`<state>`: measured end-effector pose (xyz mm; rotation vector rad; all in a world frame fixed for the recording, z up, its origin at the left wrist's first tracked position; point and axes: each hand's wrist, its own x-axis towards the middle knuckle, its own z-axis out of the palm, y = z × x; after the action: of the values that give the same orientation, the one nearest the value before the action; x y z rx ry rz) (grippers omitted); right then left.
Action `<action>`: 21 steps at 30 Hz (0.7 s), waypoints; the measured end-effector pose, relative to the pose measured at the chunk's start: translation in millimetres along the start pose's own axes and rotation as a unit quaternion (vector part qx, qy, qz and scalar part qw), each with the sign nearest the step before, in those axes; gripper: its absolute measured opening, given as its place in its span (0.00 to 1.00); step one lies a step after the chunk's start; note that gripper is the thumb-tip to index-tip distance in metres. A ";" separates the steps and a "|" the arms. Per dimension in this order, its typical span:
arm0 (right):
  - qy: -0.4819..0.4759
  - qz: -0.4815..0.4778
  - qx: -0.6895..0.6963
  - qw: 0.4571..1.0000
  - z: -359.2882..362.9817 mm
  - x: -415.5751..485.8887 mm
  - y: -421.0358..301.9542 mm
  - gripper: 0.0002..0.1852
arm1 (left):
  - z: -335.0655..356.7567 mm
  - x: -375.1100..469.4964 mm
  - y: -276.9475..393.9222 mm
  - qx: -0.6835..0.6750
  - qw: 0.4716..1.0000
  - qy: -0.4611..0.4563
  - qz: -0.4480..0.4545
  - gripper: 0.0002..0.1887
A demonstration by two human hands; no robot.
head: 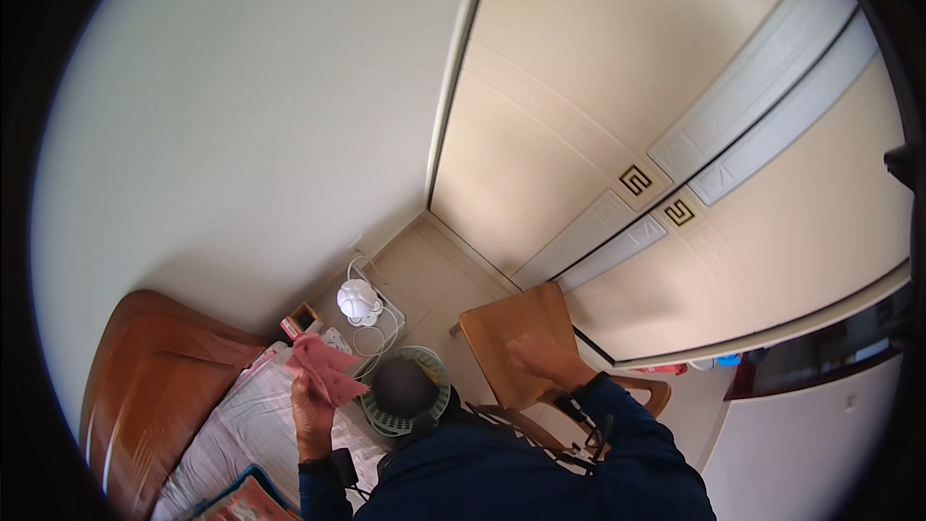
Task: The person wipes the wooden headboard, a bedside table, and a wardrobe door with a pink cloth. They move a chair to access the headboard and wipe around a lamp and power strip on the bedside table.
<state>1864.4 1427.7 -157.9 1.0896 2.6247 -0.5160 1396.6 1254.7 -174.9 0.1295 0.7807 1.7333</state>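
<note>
My left hand is shut on a folded pink cloth, held up over the edge of the bed. Ragged or notched edges show on the cloth's right side. Over the seat of a wooden chair is my right hand, its fingers curled and blurred; whether it touches the seat or holds anything is unclear. Between the hands stands a green plastic basket, with a dark round shape over its opening.
A white lamp with cables stands on a small bedside table, near a small box. A brown headboard and bed lie left. Sliding wardrobe doors rise ahead. A blue-edged container rests on the bed.
</note>
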 end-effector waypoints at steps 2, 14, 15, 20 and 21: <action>-0.012 -0.007 0.067 0.998 50.5 -35.2 35.5 0.11 | -0.5 -4.2 -3.7 0.014 1.000 0.012 0.017 0.31; -0.155 0.264 0.131 0.943 135.4 -174.5 64.1 0.19 | 19.4 -0.7 -32.6 0.066 0.995 0.033 -0.062 0.30; -0.151 0.301 0.113 0.935 143.0 -186.2 66.1 0.18 | 23.2 1.7 -36.1 0.075 0.994 0.032 -0.067 0.30; -0.079 0.456 0.044 0.886 150.9 -251.5 59.8 0.20 | 30.3 25.6 -45.4 0.064 0.991 -0.042 -0.113 0.30; -0.079 0.479 0.019 0.874 146.9 -263.6 54.4 0.22 | 28.7 30.6 -47.7 0.073 0.990 -0.026 -0.119 0.30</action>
<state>2098.8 1236.6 -208.2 2.0249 1.6145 -0.3831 1439.4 1299.5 -188.8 0.1729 0.8488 1.4414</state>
